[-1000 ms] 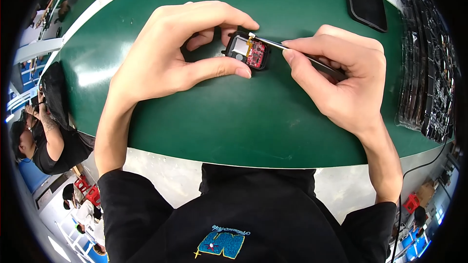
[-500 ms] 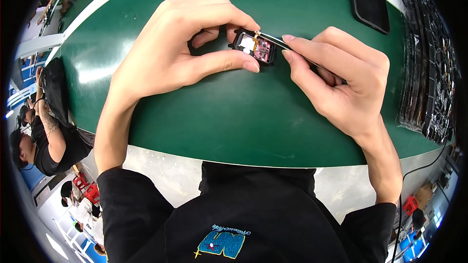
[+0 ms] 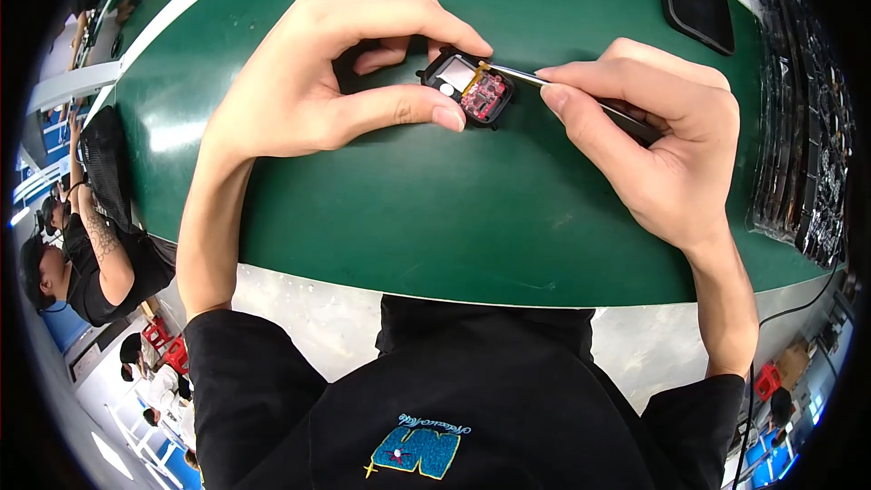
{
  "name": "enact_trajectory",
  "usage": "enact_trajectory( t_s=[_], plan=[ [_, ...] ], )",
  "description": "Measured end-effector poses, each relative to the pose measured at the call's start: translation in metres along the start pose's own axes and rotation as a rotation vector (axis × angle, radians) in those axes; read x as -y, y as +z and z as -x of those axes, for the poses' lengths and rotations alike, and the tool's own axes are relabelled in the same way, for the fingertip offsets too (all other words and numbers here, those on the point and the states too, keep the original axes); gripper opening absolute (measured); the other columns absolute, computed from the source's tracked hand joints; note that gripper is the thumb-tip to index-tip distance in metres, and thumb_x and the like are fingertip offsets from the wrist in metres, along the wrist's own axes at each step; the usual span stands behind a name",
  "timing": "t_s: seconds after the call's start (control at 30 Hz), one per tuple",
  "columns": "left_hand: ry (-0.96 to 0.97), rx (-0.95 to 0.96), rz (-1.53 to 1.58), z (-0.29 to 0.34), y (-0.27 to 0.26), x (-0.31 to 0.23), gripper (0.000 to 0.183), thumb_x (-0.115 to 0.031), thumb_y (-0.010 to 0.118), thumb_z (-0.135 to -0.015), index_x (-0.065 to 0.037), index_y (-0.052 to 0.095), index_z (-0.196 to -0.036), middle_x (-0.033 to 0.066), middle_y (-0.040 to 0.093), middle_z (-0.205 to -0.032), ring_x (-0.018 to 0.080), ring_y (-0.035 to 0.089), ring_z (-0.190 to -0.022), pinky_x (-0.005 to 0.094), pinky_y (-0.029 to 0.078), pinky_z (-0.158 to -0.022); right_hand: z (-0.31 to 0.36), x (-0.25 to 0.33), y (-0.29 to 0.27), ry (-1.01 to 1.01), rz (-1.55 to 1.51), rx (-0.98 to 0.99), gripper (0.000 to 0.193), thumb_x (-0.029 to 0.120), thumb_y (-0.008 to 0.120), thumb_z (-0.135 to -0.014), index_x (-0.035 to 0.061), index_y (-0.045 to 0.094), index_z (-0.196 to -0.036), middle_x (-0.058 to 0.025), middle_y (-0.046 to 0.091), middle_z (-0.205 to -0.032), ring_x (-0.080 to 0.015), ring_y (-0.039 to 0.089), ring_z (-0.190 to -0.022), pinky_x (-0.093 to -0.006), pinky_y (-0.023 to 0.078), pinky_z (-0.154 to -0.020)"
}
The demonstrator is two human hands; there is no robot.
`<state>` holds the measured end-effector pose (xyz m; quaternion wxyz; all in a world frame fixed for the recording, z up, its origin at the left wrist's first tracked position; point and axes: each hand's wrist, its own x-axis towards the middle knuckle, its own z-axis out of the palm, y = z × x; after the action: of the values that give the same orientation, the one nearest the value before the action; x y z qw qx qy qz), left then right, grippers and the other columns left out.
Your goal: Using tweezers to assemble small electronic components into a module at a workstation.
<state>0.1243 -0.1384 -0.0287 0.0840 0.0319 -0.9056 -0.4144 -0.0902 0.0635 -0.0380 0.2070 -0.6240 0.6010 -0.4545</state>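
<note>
Between thumb and fingers, my left hand (image 3: 318, 82) grips a small black watch case (image 3: 500, 118) by its edges, its inside facing up. Within the case lie a red circuit board (image 3: 485, 97), a silver-white block (image 3: 456, 74) and a yellowish flex strip (image 3: 474, 82). My right hand (image 3: 667, 127) pinches a pair of slim metal tweezers (image 3: 517, 73). Their tips reach the upper right rim of the case, by the end of the flex strip. Whether the tips grasp anything is too small to tell.
A black phone (image 3: 694, 0) lies at the far right of the green table (image 3: 408, 227). Near the right edge are stacked clear plastic trays (image 3: 798, 118) with dark parts. A black mesh bag (image 3: 104, 168) and a co-worker in black (image 3: 100, 259) are at the left.
The watch case has turned slightly in my left hand, showing more of the red board. My right hand has shifted a little to the right, and the tweezers lie flatter.
</note>
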Motion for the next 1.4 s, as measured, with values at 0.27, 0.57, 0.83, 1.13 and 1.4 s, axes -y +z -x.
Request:
enact_trajectory(
  t_s=[0.27, 0.57, 0.83, 1.13, 1.4],
  plan=[
    [0.018, -0.009, -0.047, -0.0015, 0.0041, -0.0007, 0.053, -0.022, 0.098, -0.079, -0.004, 0.082, -0.126, 0.0058, 0.076, -0.104, 0.0114, 0.052, -0.073, 0.0271, 0.035, -0.060, 0.0007, 0.0009, 0.0004, 0.012, 0.021, 0.011, 0.012, -0.004, 0.081, -0.092, -0.0039, 0.085, -0.103, -0.0003, 0.063, -0.069, -0.0034, 0.049, -0.057, -0.0246, 0.030, -0.052],
    [0.018, -0.021, -0.070, -0.0017, 0.0025, -0.0024, 0.051, -0.022, 0.097, -0.079, -0.004, 0.081, -0.123, 0.0054, 0.076, -0.101, 0.0114, 0.055, -0.074, 0.0269, 0.035, -0.060, -0.0010, 0.0010, 0.0001, 0.015, 0.034, 0.011, 0.010, -0.003, 0.082, -0.092, -0.0028, 0.085, -0.101, 0.0000, 0.064, -0.069, -0.0026, 0.048, -0.056, -0.0246, 0.028, -0.051],
    [-0.009, -0.023, -0.066, -0.0008, 0.0041, -0.0030, 0.050, -0.021, 0.097, -0.078, -0.004, 0.081, -0.123, 0.0053, 0.077, -0.102, 0.0111, 0.055, -0.074, 0.0269, 0.035, -0.060, -0.0007, 0.0002, 0.0010, 0.006, 0.041, 0.021, 0.009, -0.002, 0.082, -0.091, -0.0022, 0.085, -0.100, 0.0000, 0.062, -0.068, -0.0039, 0.048, -0.056, -0.0254, 0.029, -0.052],
    [0.057, -0.022, -0.084, -0.0024, 0.0051, -0.0035, 0.047, -0.019, 0.097, -0.078, -0.005, 0.082, -0.121, 0.0053, 0.079, -0.101, 0.0137, 0.060, -0.077, 0.0283, 0.039, -0.061, 0.0017, -0.0020, 0.0020, -0.016, 0.037, -0.016, 0.012, -0.004, 0.082, -0.088, -0.0026, 0.085, -0.099, -0.0009, 0.062, -0.066, -0.0049, 0.049, -0.055, -0.0260, 0.031, -0.051],
    [0.036, -0.025, -0.087, -0.0027, 0.0056, -0.0050, 0.048, -0.018, 0.099, -0.076, -0.006, 0.082, -0.119, 0.0051, 0.079, -0.101, 0.0139, 0.060, -0.078, 0.0284, 0.039, -0.061, 0.0027, -0.0027, 0.0016, -0.038, 0.041, -0.010, 0.013, -0.006, 0.081, -0.086, -0.0032, 0.085, -0.098, -0.0025, 0.062, -0.065, -0.0064, 0.050, -0.055, -0.0261, 0.032, -0.051]
  ],
)
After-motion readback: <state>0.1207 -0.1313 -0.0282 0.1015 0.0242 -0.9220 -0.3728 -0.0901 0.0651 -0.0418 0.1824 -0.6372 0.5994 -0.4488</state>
